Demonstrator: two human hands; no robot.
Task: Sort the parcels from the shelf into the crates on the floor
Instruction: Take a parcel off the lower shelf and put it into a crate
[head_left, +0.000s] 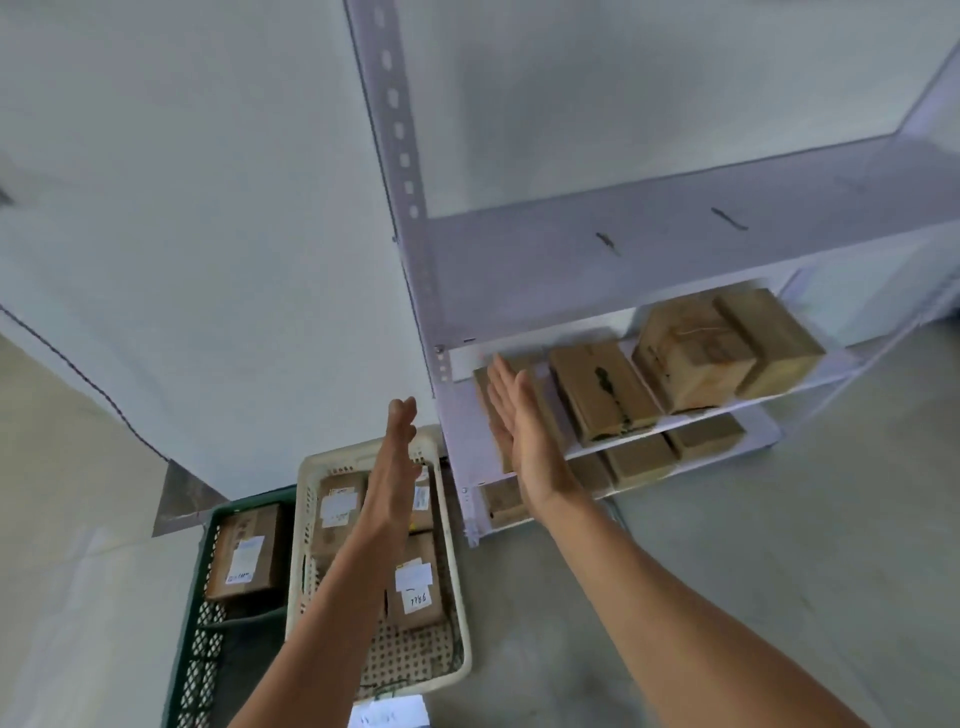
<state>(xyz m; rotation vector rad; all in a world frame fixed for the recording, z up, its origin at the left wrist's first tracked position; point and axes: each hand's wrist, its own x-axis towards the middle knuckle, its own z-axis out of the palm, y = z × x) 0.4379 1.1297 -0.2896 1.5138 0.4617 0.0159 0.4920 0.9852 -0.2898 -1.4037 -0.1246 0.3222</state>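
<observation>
Both hands are flat-fingered and hold nothing, the left hand (395, 457) over the white crate (449, 545) of parcels (415, 592) beside the green crate (200, 597) at near left, the right hand (524, 431) before, perhaps touching, the leftmost parcel (544, 387) on the shelf (623, 244) at far right.

Both hands, left hand (392, 467) and right hand (524, 431), reach flat-fingered toward cardboard parcels (602, 389) on the shelf (675, 234)

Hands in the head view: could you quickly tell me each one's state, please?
Left hand: open, fingers straight, holding nothing.
Right hand: open, fingers straight, holding nothing.
</observation>
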